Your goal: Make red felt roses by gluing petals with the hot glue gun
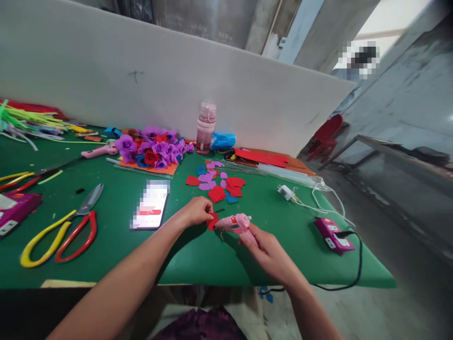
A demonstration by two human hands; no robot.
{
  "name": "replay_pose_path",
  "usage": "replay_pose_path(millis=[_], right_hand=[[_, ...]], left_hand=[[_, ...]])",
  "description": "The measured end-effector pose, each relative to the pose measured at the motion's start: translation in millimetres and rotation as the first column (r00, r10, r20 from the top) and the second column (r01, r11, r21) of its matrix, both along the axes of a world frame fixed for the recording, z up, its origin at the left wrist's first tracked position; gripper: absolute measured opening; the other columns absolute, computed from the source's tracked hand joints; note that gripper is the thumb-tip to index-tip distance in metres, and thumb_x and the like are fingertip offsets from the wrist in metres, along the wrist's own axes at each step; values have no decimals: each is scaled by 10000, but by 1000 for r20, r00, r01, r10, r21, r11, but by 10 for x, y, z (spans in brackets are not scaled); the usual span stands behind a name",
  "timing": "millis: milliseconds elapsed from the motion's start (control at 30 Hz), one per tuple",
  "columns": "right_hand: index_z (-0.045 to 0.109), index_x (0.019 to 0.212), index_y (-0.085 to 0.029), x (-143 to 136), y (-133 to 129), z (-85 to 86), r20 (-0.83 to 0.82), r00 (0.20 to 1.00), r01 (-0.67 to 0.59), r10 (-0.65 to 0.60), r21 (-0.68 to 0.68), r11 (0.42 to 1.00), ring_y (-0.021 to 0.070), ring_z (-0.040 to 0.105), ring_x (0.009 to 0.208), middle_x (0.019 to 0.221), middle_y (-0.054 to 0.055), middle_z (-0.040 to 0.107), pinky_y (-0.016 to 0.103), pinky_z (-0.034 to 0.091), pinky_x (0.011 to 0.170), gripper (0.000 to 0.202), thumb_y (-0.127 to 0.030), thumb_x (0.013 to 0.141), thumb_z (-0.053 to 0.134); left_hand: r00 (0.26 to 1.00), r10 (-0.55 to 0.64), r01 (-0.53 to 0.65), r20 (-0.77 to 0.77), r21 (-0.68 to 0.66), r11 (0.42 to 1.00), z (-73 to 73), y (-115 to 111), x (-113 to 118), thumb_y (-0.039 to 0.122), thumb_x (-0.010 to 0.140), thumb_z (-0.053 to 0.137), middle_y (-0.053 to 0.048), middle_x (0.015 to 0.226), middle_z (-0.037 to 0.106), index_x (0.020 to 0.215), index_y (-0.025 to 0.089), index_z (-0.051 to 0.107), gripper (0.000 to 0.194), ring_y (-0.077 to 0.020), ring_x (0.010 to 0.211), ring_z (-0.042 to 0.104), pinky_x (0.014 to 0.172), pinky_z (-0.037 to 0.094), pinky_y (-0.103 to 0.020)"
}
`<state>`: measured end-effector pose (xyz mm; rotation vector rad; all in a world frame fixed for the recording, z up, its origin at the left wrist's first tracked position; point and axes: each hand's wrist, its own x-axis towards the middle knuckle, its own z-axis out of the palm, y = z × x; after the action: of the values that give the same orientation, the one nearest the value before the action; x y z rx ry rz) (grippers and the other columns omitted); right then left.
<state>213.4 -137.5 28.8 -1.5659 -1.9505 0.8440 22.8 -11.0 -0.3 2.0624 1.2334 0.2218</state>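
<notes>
Jutting from pinched left fingers (204,210): red piece (212,222); clasped in right fingers (263,235): glue gun (230,223).

Pretty clearly a little craft workshop: pink glue gun (231,224), chunky scissors (90,200) and a heap of fake flowers (164,148) on a green worktable (201,259), plus scuffed, bare-looking walls (417,101).

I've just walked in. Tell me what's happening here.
A person is working at a green table. Their left grip pinches a small red piece, while the right grip holds a pink glue gun with its nozzle at that piece; whether glue is coming out can't be seen. Loose red, purple and blue pieces lie just beyond, with a cluster of mostly purple flowers further back to the left.
</notes>
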Motion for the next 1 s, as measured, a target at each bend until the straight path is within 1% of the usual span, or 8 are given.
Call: replay_pose_path(millis=[333, 533, 800, 1000], right_hand=[[538, 853, -165, -14, -4, -2, 40, 999, 3, -2, -23, 1000, 127, 477, 619, 721, 6, 580, 220, 350, 576, 327, -422, 908, 343], [533, 839, -167, -9, 0, -2, 41, 999, -5, 5, -14, 1000, 126, 479, 617, 715, 5, 575, 216, 350, 573, 327, -419, 910, 338], [541, 890, -165, -22, 6, 7, 39, 999, -13, 13, -8, 1000, 130, 492, 637, 753, 13, 590, 215, 349, 573, 301, -396, 911, 349], [534, 879, -167, -18, 6, -5, 53, 999, -5, 6, -19, 1000, 131, 484, 639, 752, 14, 581, 221, 343, 578, 306, -404, 911, 343]], left_hand=[[999, -21, 21, -34, 9, 1000, -1, 4, -4, 142, 629, 581, 14, 586, 586, 628, 137, 629, 48, -105, 581, 506, 525, 310, -203], [999, -21, 22, -37, 8, 1000, 12, -4, 0, 145, 630, 577, 9, 597, 598, 645, 133, 640, 66, -109, 588, 514, 536, 319, -205], [999, -27, 27, -38, 9, 1000, 3, -1, -3, 149, 631, 577, 10, 602, 604, 650, 137, 645, 71, -110, 594, 516, 539, 322, -206], [999, -25, 26, -37, 18, 999, -1, 2, -7, 151, 624, 572, 7, 598, 605, 641, 139, 648, 78, -114, 587, 516, 542, 322, -214]])
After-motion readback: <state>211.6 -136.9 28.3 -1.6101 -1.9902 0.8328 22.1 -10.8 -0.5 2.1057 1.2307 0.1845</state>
